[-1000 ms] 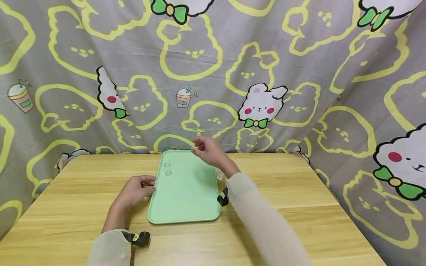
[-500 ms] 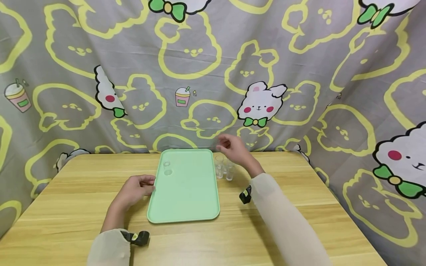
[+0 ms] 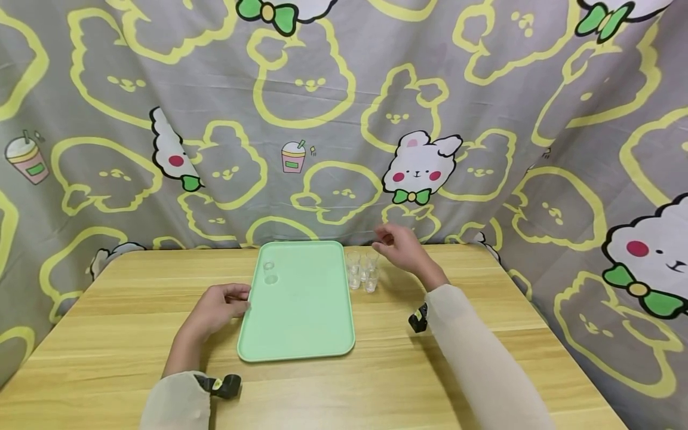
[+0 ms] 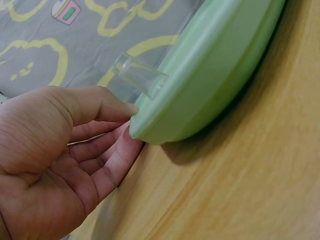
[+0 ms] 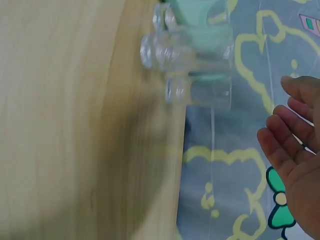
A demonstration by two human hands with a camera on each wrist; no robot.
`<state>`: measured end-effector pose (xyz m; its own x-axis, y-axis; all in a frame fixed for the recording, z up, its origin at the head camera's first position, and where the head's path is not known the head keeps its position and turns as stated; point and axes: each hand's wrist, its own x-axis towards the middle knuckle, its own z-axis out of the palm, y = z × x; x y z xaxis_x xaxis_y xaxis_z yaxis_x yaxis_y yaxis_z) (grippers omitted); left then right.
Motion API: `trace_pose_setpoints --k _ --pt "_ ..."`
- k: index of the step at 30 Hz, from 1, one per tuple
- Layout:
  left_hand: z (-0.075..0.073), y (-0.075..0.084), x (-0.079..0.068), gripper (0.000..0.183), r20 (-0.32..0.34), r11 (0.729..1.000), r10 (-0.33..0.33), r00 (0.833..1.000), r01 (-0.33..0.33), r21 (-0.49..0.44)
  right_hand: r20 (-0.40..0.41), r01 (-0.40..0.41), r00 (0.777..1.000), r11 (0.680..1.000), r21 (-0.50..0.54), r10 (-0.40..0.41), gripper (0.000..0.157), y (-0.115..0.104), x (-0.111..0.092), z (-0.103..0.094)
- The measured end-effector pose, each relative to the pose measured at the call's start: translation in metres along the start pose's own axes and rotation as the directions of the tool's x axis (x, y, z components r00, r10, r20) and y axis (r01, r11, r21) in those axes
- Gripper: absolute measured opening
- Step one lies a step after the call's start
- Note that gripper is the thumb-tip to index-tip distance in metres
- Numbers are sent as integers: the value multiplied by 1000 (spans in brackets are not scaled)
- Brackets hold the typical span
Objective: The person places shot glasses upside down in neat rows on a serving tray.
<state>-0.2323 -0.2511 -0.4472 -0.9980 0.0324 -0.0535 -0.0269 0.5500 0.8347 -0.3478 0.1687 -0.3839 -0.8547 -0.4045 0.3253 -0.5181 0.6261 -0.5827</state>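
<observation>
A light green tray [image 3: 301,316] lies on the table, and one small clear shot glass [image 3: 269,270] stands on it near the far left corner. My left hand [image 3: 219,307] pinches the tray's left rim, thumb on top and fingers beneath, as the left wrist view shows. To the right of the tray several clear shot glasses [image 3: 363,273] stand upright, close together. My right hand [image 3: 400,246] hovers just right of and above these glasses, fingers loosely bent. Nothing is between its thumb and fingers in the right wrist view.
The wooden table [image 3: 473,322] extends on both sides of the tray. A grey curtain [image 3: 344,119] with yellow cartoon outlines hangs right behind the table's far edge. Each sleeve cuff carries a small black wrist camera [image 3: 418,318].
My right hand has moved right, from over the tray's far right corner to beside the glass cluster, uncovering those glasses. My left hand has stayed at the tray's rim.
</observation>
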Motion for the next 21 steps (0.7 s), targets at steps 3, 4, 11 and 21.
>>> trace_pose_setpoints --k 3,4,11,21 --pt "0 0 0 39 1 1000 1 1000 -1 -11 37 -9 999 1000 -22 10 38 7 -3 -2" --pt "1 -1 0 40 0 1000 2 1000 -2 -14 48 -10 999 1000 -27 11 38 10 -4 -2" --pt "0 -2 1 40 -1 1000 9 1000 -9 -26 80 0 997 998 -68 5 40 28 -5 5" --pt "-1 -1 1 39 7 1000 0 1000 0 -22 175 -114 977 991 -74 125 44 39 -9 17"
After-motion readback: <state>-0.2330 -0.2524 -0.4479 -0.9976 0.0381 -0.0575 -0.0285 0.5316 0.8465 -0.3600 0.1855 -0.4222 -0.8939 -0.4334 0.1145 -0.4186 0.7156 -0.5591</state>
